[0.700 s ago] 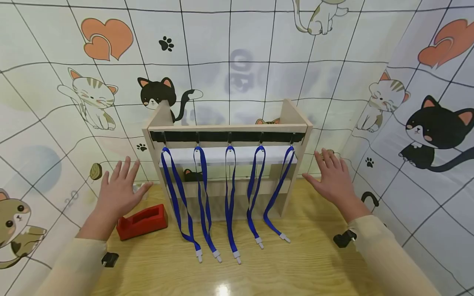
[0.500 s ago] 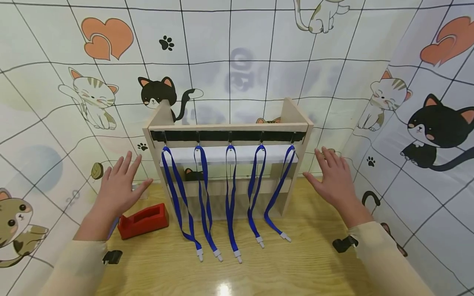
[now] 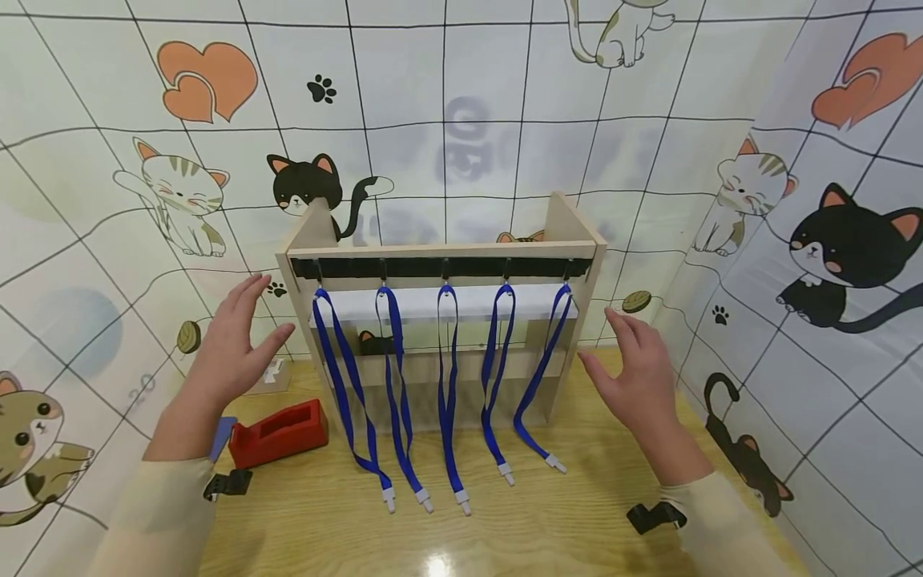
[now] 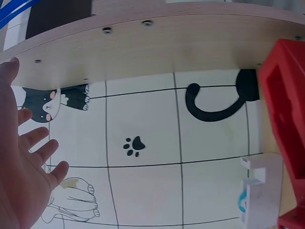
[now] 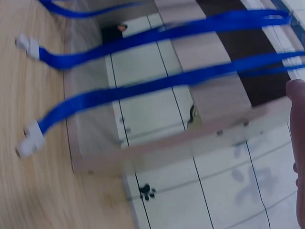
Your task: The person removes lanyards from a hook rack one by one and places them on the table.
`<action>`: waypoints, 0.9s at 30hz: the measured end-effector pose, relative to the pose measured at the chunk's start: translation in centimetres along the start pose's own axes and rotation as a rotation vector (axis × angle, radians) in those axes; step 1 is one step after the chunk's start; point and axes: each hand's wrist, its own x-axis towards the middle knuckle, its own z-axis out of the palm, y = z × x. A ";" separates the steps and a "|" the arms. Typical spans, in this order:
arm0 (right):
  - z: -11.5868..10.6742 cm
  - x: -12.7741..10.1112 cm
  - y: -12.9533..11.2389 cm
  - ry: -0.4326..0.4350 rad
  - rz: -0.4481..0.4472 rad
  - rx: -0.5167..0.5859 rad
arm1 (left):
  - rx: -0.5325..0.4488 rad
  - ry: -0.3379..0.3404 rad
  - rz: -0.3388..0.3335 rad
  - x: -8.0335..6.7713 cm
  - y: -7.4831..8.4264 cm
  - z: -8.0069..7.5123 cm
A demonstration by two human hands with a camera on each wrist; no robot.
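On the near part of the wooden table (image 3: 505, 521) lay the white clips of five blue lanyards (image 3: 449, 385), which hung from a black hook strip (image 3: 440, 267) on the wooden rack (image 3: 577, 240). A red tape dispenser (image 3: 277, 433) sat to the left, near the rack. The left hand (image 3: 231, 349) hovered just left of the rack, fingers spread and holding nothing. The right hand (image 3: 638, 377) hovered just right of it, likewise spread and empty. The cat-patterned wall (image 3: 461, 96) stood farthest.
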 end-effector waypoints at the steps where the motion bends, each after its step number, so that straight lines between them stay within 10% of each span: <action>1: 0.1 -0.2 -0.5 0.020 0.003 0.022 | -0.018 0.008 -0.002 0.2 0.2 -0.2; 16: 3.2 -2.3 -7.2 -0.033 0.430 0.437 | -0.365 0.181 0.058 3.6 4.3 -0.9; 27: 5.6 -3.3 -8.6 0.011 0.501 0.532 | -0.474 0.373 0.235 5.5 6.3 0.0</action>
